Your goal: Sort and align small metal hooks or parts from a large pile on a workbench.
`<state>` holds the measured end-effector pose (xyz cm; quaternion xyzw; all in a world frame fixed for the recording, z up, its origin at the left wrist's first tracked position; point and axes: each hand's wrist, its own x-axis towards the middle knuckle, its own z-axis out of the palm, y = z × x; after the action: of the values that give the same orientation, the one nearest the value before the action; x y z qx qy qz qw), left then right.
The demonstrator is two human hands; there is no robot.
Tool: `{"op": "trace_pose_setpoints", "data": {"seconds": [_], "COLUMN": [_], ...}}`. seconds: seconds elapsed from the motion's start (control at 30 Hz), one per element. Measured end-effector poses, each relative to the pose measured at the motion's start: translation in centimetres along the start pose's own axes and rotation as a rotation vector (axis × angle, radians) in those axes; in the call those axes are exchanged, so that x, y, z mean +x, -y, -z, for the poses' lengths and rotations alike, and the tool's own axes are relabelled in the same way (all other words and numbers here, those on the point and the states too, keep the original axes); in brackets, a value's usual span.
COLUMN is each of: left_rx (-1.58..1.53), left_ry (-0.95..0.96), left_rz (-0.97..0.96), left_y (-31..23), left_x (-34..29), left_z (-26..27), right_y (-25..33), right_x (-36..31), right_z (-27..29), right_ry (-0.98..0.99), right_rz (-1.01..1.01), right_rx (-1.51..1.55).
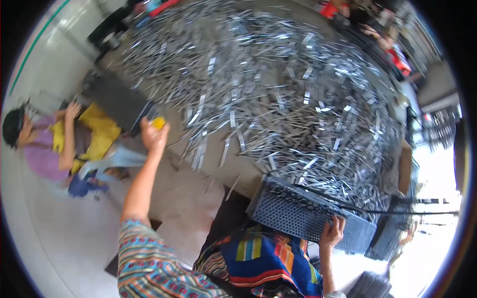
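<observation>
My left arm reaches out to the left, and my left hand is closed around a small round yellow thing whose kind I cannot make out. Just beyond that hand is the corner of a dark crate; blur hides whether they touch. My right hand is closed on the near side of a dark perforated plastic basket, which lies across my lap at the table's near edge. Many thin silvery metal strips are heaped over the table beyond the basket.
At the left sits a co-worker in a purple top and yellow apron, beside the dark crate. Other people are at the far right. A thin dark cord or bar runs rightward from the basket. Dark stacked items stand at the lower right.
</observation>
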<state>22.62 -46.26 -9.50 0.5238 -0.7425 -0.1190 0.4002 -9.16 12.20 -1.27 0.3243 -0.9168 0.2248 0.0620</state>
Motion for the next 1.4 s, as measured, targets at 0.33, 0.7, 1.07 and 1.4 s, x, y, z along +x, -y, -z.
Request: {"op": "trace_pose_setpoints", "data": {"seconds": [0.33, 0.7, 1.07, 1.4], "left_rx": [0.045, 0.163, -0.016, -0.158], "left_ry": [0.084, 0.072, 0.054, 0.092], "left_rz": [0.14, 0.105, 0.025, -0.279], "left_y": [-2.8, -3.3, 0.4, -15.7], "left_x": [-0.5, -0.7, -0.8, -6.7], "left_z": [1.3, 0.4, 0.8, 2.7], "right_y": [-0.1, -0.5, 3.0, 20.2], "right_x": [0.7, -0.1, 0.0, 14.3], "right_z": [0.0, -0.8, 0.8, 0.2], "right_ry": [0.017, 0.034, -0.064, 0.138], "right_rz": [0.012, -0.012, 0.046, 0.276], "right_rx": [-0.029, 0.016, 0.165, 0.393]}}
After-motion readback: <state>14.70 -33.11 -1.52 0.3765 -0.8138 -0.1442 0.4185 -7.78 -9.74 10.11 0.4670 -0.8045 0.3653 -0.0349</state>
